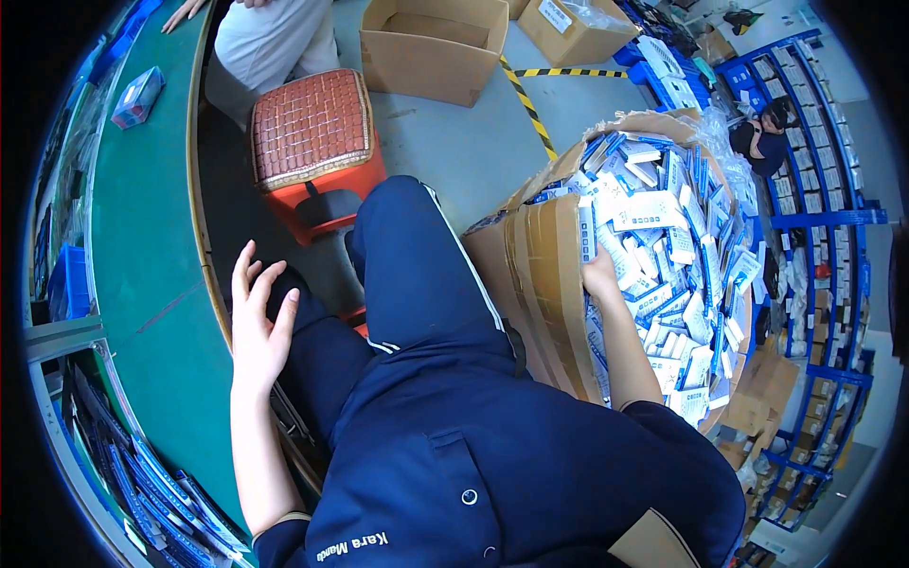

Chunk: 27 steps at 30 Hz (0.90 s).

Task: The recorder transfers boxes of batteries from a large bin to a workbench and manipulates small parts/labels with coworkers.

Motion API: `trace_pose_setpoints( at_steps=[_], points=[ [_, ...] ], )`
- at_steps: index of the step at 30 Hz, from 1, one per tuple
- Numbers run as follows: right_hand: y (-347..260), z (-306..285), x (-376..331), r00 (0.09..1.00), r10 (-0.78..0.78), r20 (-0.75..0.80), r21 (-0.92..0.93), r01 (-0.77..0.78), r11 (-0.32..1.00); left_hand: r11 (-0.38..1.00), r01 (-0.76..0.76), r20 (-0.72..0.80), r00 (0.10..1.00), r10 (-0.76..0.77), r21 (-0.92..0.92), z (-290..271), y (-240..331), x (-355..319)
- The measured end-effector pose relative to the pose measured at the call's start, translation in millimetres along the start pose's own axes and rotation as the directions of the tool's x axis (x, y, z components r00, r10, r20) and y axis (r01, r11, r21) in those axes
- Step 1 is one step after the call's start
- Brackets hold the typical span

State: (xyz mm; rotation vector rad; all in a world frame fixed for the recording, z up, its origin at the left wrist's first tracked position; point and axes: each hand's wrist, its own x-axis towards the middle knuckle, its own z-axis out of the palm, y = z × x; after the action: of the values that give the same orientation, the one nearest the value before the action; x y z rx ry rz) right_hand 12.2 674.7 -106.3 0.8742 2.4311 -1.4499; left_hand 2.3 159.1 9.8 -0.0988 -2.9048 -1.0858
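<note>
My left hand [259, 327] is raised beside the edge of the green-topped workbench [151, 237], fingers apart, with nothing in it. On my other side, my right hand [598, 275] reaches into a large cardboard carton [544, 284] and grips a slim white-and-blue box [588, 230] near the carton's inner wall. Heaped all through that carton are small white-and-blue boxes [653, 210], lying at every angle. My right fingertips are partly hidden by the box and the hand itself.
A red stool [312, 128] with a woven seat stands ahead, near another person's legs [270, 43]. An open cardboard box [431, 57] sits beyond it. Blue shelving [819, 218] lines the right. On the bench are a small clear packet [138, 97] and several dark-blue strips [156, 492].
</note>
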Motion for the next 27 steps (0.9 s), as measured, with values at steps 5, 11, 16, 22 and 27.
trace_pose_setpoints(
  at_steps=[5, 11, 16, 22, 27],
  points=[
    [-36.2, -40.4, 0.1, 0.959, -0.221, -0.177, -0.042, 0.217, 0.975, 1.000, 0.011, 0.007, 1.000, -0.011, 0.020, 0.1, -2.2, -3.2],
    [-56.0, -105.4, 28.1, 0.927, -0.296, -0.232, 0.175, 0.339, 0.925, 0.997, 0.008, 0.085, 0.996, -0.001, -0.076, 0.4, -5.8, -2.7],
    [-18.8, -70.6, 40.5, 0.898, -0.241, -0.367, -0.587, -0.022, 0.810, 0.999, 0.013, 0.106, 0.994, -0.009, -0.038, 0.2, -0.6, -2.3],
    [-26.7, -18.8, 41.4, 0.868, -0.101, -0.485, -0.005, 0.113, 0.994, 0.999, 0.022, 0.141, 0.990, -0.017, -0.036, -0.1, 2.4, -2.9],
    [-49.1, -19.6, 37.0, 0.809, 0.047, -0.586, -0.339, -0.298, 0.893, 1.000, 0.004, 0.308, 0.951, -0.012, 0.027, -4.6, -0.5, -6.5]
  ],
)
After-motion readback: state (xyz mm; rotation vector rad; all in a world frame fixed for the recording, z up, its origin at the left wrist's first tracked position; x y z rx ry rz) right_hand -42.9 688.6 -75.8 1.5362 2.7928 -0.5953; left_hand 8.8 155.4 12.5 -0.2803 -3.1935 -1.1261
